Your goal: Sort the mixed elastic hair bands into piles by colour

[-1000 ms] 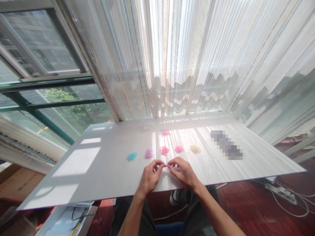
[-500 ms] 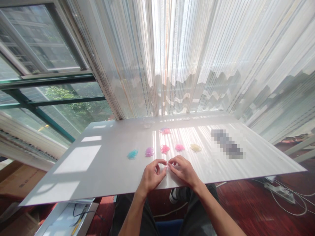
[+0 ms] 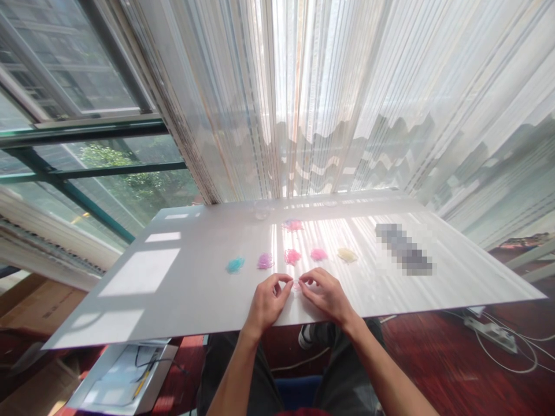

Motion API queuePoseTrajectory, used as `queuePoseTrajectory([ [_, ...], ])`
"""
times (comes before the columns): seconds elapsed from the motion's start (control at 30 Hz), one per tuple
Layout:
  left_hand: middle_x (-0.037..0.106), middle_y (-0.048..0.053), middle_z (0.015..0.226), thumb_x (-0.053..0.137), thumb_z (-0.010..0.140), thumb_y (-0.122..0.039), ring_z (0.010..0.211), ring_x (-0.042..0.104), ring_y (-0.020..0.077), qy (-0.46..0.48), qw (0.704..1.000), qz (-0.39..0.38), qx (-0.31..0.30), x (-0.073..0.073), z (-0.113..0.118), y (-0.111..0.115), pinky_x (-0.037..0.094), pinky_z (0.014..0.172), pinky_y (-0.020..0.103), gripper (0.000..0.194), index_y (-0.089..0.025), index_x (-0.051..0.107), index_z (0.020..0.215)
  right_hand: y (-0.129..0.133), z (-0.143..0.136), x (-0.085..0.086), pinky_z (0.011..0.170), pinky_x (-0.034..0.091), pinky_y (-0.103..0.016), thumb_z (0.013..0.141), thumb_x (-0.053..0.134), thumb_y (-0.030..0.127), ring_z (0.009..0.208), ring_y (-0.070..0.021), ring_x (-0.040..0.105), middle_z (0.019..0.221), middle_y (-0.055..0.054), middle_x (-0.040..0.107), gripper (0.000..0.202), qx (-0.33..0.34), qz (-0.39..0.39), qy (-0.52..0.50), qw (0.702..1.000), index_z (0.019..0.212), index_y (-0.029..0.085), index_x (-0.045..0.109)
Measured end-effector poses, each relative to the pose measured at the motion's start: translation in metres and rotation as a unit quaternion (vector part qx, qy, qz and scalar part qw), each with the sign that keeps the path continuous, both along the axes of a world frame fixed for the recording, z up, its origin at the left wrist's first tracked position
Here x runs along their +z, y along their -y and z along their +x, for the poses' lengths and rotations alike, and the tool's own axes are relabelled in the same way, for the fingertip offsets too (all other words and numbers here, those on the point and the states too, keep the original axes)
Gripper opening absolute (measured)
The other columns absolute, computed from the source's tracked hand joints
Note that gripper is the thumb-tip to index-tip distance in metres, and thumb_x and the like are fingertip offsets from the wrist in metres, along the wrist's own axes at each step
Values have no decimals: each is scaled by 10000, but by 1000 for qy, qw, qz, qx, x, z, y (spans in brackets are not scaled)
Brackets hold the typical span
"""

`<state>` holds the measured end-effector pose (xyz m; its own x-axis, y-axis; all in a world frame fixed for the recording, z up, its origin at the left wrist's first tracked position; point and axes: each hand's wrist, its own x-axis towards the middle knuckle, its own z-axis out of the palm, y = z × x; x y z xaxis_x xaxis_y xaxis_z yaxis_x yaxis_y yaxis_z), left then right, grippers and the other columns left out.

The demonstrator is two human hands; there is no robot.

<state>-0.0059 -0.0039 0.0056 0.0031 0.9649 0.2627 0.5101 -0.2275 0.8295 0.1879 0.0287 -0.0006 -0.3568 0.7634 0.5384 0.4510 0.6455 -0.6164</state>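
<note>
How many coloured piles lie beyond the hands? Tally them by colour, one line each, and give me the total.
Teal pile: 1
Purple pile: 1
Red pile: 1
Pink pile: 1
Yellow pile: 1
Mixed pile: 1
Total: 6

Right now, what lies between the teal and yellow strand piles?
The head view shows the purple pile, the reddish pile and the pink pile there.

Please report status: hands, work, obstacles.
Left hand and right hand close together, grip unclear. Small pinkish thing between them, partly hidden. Reddish pile just beyond, not blocking.
</note>
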Motion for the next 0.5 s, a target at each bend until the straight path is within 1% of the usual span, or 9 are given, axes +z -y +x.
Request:
queuePoseTrajectory([
  [0.17, 767, 36, 833, 612, 936, -378, 647, 627, 160, -4, 1000, 1, 2, 0, 0, 0, 532, 663, 271, 234, -201, 759, 977, 2, -1, 4, 700, 541, -303, 951, 599, 264, 744, -189, 659, 792, -35, 676, 130, -8, -12, -12, 1000, 874, 233, 698],
  [0.27, 769, 38, 842, 615, 933, -379, 641, 628, 159, -6, 1000, 3, 3, 1, 0, 0, 539, 660, 273, 233, -201, 756, 984, 2, -1, 4, 695, 551, -307, 935, 613, 309, 734, -193, 665, 778, -33, 698, 145, -29, -27, -24, 999, 848, 239, 704],
  [0.33, 766, 37, 840, 614, 933, -384, 633, 625, 156, -7, 1000, 6, 4, 1, 0, -1, 542, 659, 271, 236, -200, 752, 986, -2, 0, 3, 677, 554, -307, 935, 611, 345, 720, -194, 674, 791, -39, 727, 171, -66, -43, -36, 996, 856, 232, 712],
  [0.4, 757, 33, 825, 609, 935, -383, 624, 621, 151, -8, 1000, 8, 6, 1, 0, -1, 542, 660, 268, 238, -196, 748, 984, -10, 4, 1, 657, 550, -313, 944, 593, 373, 699, -198, 683, 811, -55, 754, 214, -123, -59, -48, 990, 889, 213, 724],
  [0.5, 743, 26, 792, 606, 933, -370, 617, 615, 149, -10, 1000, 10, 7, 1, 1, -1, 537, 661, 266, 229, -195, 748, 972, -24, 11, -3, 688, 542, -347, 942, 568, 410, 698, -221, 693, 841, -87, 775, 284, -205, -76, -52, 974, 906, 187, 741],
])
